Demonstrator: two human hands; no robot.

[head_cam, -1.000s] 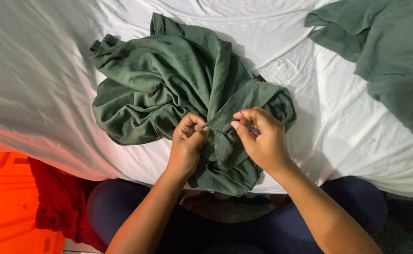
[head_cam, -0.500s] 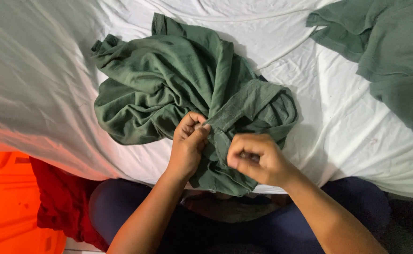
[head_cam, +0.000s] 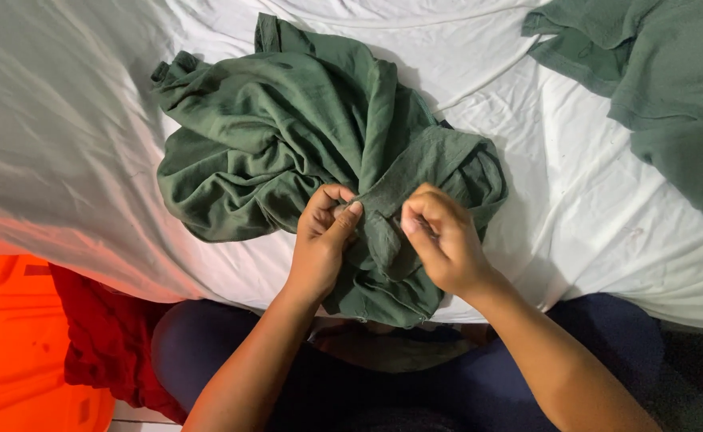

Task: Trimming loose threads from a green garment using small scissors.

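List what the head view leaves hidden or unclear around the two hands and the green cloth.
- Whether the right hand holds anything small: its curled fingers hide it.
- What kind of garment the crumpled green cloth is: its folds hide its shape.
- The left hand pinches a fold; the fingertips behind are hidden.
- The second green cloth: cut off by the top and right edges.
- The orange thing: cut off at the left edge.

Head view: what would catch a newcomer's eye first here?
The crumpled green garment heaped mid-frame on the white sheet, with the left hand and right hand pinching its near fold. A second green garment lies at top right, and something bright orange glows at bottom left.
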